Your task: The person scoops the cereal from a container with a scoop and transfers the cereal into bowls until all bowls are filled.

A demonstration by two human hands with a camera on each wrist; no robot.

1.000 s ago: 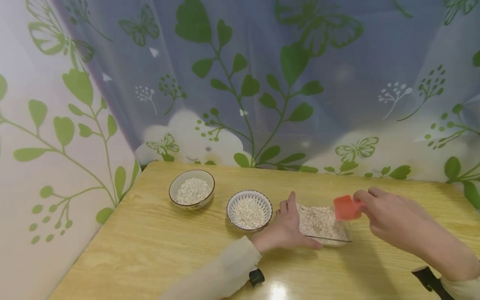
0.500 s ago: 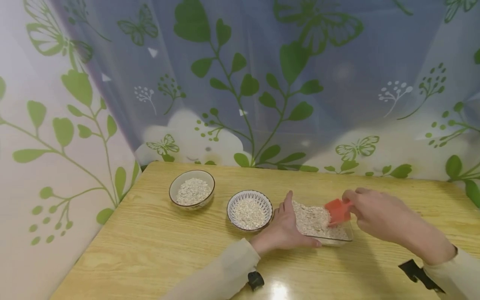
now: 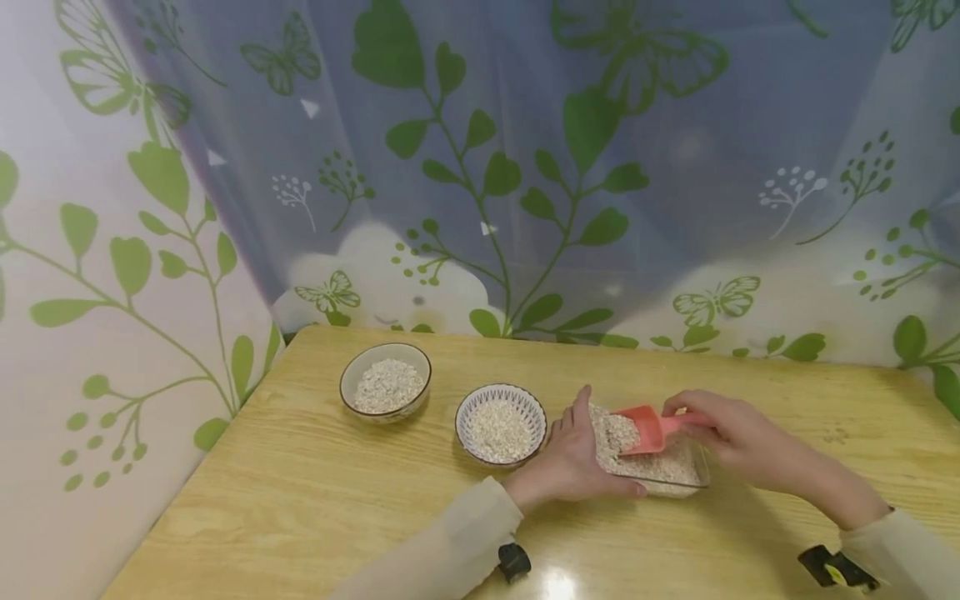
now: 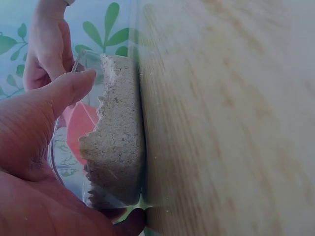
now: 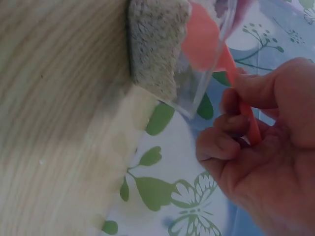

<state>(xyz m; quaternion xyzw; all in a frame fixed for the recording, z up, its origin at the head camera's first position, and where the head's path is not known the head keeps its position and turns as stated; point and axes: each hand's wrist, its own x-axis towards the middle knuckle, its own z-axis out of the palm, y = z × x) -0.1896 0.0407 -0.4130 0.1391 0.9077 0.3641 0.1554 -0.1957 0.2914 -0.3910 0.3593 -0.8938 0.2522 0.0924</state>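
My left hand [image 3: 566,458] grips the left end of a clear rectangular container [image 3: 675,490], its thumb along the near side. The container holds pale oat flakes [image 4: 118,113], heaped unevenly against one side in the left wrist view. My right hand [image 3: 738,433] holds a red scoop [image 3: 651,429] by its handle, fingers curled round it. Flakes lie in the scoop's bowl, which sits inside the container over the other flakes. In the right wrist view the scoop's handle [image 5: 250,120] crosses the fingers beyond the container's rim.
Just left of the left hand stands a patterned bowl [image 3: 502,393] with flakes in it. Farther left, a second bowl [image 3: 408,408] with a dark rim also holds flakes. The wooden table [image 3: 300,500] meets a printed curtain [image 3: 675,208] at the back.
The right hand has brought the scoop down and leftward into the container, and flakes now lie in it. The left hand keeps its place on the container.
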